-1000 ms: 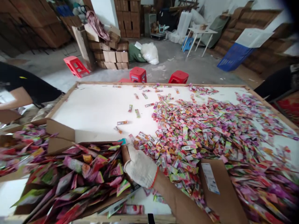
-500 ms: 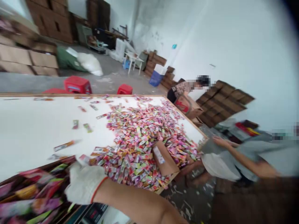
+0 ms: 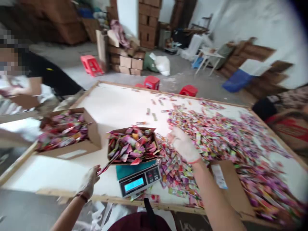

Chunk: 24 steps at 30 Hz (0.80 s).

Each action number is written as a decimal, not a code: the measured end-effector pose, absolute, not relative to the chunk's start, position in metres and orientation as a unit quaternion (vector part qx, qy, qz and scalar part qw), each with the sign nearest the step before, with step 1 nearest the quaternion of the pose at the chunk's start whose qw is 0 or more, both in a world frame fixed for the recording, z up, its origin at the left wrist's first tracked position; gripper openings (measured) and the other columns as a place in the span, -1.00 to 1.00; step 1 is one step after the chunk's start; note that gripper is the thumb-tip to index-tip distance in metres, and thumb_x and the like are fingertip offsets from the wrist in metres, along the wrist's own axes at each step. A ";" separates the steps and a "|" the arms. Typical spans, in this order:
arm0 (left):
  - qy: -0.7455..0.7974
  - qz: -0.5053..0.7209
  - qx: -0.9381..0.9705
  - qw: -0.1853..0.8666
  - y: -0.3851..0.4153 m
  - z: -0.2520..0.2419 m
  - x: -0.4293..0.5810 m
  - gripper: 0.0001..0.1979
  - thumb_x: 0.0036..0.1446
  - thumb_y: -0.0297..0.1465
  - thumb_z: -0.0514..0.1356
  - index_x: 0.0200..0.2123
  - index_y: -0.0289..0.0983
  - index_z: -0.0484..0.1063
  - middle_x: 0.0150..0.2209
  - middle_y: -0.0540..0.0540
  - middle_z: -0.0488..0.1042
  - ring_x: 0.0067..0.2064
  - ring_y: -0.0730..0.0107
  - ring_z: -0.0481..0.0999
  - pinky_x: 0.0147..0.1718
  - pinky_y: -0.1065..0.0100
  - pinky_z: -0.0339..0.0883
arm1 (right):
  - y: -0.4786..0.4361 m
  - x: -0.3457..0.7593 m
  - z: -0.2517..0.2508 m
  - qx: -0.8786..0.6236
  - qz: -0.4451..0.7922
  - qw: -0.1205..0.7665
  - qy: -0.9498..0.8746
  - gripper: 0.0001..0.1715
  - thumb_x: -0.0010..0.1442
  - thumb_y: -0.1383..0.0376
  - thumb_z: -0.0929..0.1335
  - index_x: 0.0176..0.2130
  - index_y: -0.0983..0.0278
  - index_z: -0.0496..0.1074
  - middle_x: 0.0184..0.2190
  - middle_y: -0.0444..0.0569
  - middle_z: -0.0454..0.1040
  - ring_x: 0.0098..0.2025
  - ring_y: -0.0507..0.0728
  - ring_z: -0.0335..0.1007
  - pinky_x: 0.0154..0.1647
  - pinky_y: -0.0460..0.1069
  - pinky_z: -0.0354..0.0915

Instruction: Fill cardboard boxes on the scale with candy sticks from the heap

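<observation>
A cardboard box [image 3: 134,144] heaped with small colourful packets rests on a digital scale [image 3: 139,179] with a lit blue display. My left hand [image 3: 88,183], in a pale glove with bare fingertips, is at the box's near left corner. Its thumb and finger close on a slim pink packet [image 3: 104,169] that reaches to the box corner. To the right of the box, my right hand [image 3: 184,146], also gloved, hovers over the edge of a large packet pile [image 3: 216,138]. Its fingers point left, loosely bent and slightly blurred, and I see nothing held in them.
Another packet-filled box [image 3: 93,133] stands left on the white table [image 3: 113,99]. A brown carton [image 3: 231,186] lies in the pile at right. One person [image 3: 48,69] bends at the left; another [image 3: 284,102] is at the right edge. Red stools [image 3: 152,82] stand behind.
My view has swung left, bringing the scale, the second box and my left hand into sight. My right hand has moved from the filled box's rim to the pile beside it.
</observation>
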State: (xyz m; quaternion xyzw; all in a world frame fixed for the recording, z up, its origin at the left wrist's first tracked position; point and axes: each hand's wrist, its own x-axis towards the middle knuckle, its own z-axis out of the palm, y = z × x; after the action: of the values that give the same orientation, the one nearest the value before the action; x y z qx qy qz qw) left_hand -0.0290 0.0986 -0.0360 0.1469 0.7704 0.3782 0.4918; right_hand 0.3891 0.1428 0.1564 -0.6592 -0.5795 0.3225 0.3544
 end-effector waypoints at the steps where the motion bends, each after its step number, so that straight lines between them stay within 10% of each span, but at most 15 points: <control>1: 0.771 0.379 0.110 0.499 0.083 -0.041 -0.041 -0.79 0.22 -0.35 0.20 -0.17 -0.35 0.55 -0.24 -0.18 0.58 -0.25 0.27 0.57 -0.19 0.20 0.46 | 0.139 0.393 0.162 -0.648 0.327 0.375 -0.577 -0.45 0.27 0.06 0.36 0.14 0.30 0.41 -0.24 -0.03 0.55 -0.25 0.11 0.48 -0.18 0.01 0.42; 15: 0.762 0.393 -0.066 0.511 -0.049 -0.075 -0.065 -0.80 0.15 -0.41 0.16 -0.19 -0.33 0.51 -0.32 -0.14 0.55 -0.38 0.35 0.53 -0.30 0.32 0.41 | 0.149 0.298 0.212 -0.569 0.262 0.274 -0.730 -0.50 0.22 0.16 0.41 0.10 0.30 0.46 -0.11 0.05 0.53 -0.36 0.05 0.44 -0.26 0.01 0.40; 21: 0.758 0.407 -0.082 0.502 -0.066 -0.078 -0.071 -0.84 0.15 -0.41 0.17 -0.23 -0.31 0.51 -0.35 -0.15 0.55 -0.39 0.32 0.54 -0.32 0.32 0.43 | 0.159 0.263 0.192 -0.637 0.197 0.018 -0.745 -0.29 0.17 0.07 0.50 0.24 0.21 0.43 0.14 0.25 0.47 0.00 0.36 0.50 0.02 0.19 0.37; 24: 0.757 0.400 -0.080 0.511 -0.067 -0.079 -0.073 -0.85 0.16 -0.40 0.16 -0.24 -0.30 0.50 -0.35 -0.16 0.56 -0.39 0.30 0.56 -0.35 0.32 0.44 | 0.163 0.270 0.179 -0.642 0.205 0.029 -0.738 -0.33 0.22 0.06 0.46 0.24 0.21 0.42 0.17 0.25 0.46 0.05 0.36 0.49 0.07 0.19 0.35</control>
State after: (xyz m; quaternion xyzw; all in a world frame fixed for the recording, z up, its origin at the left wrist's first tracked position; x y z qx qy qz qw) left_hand -0.0728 -0.0669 -0.0794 -0.0802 0.7567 0.4004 0.5105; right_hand 0.2697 0.1633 0.1788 -0.6425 -0.7378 0.2051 0.0288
